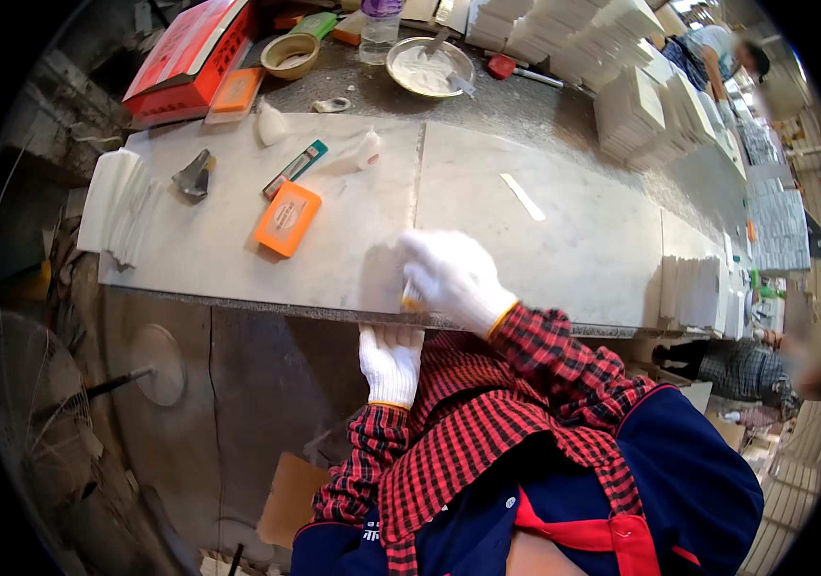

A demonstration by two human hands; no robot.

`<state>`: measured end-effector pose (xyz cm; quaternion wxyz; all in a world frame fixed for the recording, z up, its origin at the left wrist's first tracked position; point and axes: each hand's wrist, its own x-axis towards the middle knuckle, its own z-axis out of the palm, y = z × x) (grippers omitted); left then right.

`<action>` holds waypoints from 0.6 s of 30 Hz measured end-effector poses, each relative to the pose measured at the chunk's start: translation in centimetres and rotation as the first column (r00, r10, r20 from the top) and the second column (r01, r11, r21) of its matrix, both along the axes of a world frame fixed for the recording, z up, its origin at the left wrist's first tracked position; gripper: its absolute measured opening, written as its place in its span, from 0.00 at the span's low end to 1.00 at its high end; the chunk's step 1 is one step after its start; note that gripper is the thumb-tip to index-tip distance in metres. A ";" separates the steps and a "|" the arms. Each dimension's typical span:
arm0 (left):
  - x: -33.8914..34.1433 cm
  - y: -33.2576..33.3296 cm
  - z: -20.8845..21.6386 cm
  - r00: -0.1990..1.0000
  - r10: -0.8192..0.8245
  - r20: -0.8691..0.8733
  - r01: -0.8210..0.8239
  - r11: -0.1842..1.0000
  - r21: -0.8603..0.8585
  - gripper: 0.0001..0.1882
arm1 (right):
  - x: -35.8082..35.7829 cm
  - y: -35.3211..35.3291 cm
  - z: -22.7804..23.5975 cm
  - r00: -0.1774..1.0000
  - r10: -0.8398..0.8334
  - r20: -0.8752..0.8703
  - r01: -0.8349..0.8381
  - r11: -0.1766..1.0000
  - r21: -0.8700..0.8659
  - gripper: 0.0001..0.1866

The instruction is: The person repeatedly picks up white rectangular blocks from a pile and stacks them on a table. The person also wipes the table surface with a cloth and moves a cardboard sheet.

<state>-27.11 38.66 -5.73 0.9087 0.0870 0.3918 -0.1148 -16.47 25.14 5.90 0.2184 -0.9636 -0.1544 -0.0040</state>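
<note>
My right hand [456, 278], in a white knit glove, is closed low over the front part of a pale marble-like slab [333, 274]. A small yellowish thing [412, 296] shows under its fingers, too hidden to name. My left hand [391, 367], gloved too, is palm up at the slab's front edge with fingers stretched out, their tips partly hidden at the edge. Left of my right hand lie an orange block [287, 219] with a printed label and a narrow green-and-dark box [295, 169]. Beyond it stands a small white bottle [368, 150].
At the back are a bowl of white powder [429, 69], a clear bottle [380, 34], a red box [185, 62] and stacked white tiles [629, 110]. A white strip [523, 197] lies on the slab's right half. A fan [31, 384] stands lower left; people are at right.
</note>
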 end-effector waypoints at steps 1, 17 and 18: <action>0.0 -0.4 0.1 0.999 0.038 -0.025 -0.037 0.999 0.021 0.23 | 1.6 -1.1 -0.1 1.000 0.006 0.006 -0.006 0.998 0.070 0.14; 2.7 -8.5 0.2 0.635 0.685 0.357 -0.746 0.421 0.516 0.36 | 5.4 -2.4 -1.3 0.842 0.527 0.120 -0.462 0.816 -0.347 0.08; 3.3 -8.9 0.4 0.624 0.698 0.352 -0.744 0.393 0.540 0.36 | 4.3 -2.6 -2.0 0.843 0.524 0.122 -0.490 0.842 -0.227 0.08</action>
